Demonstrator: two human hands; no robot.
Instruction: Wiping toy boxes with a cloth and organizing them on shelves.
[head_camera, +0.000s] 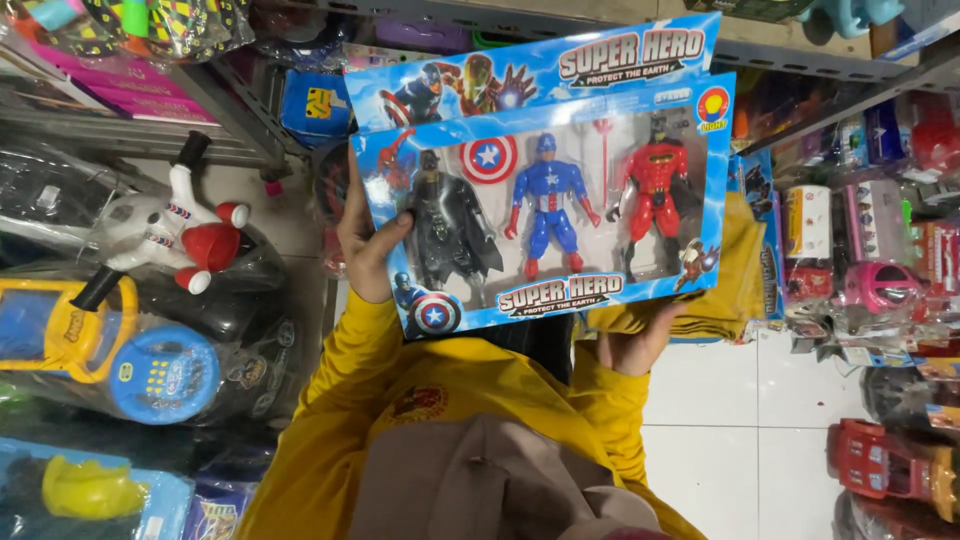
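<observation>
Both hands grip toy box (545, 180); left hand (365, 240) thumb over front, right hand (635, 340) mostly hidden

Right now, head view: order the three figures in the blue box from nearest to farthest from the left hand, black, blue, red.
The left hand grips the left edge of the blue box.
1. Black figure, left in the window, right beside the thumb.
2. Blue figure, middle of the window.
3. Red figure, right end, above the right hand.

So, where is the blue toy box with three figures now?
In the head view the blue toy box is at upper centre, held between the left hand and right hand, before the toy shelves.
</observation>
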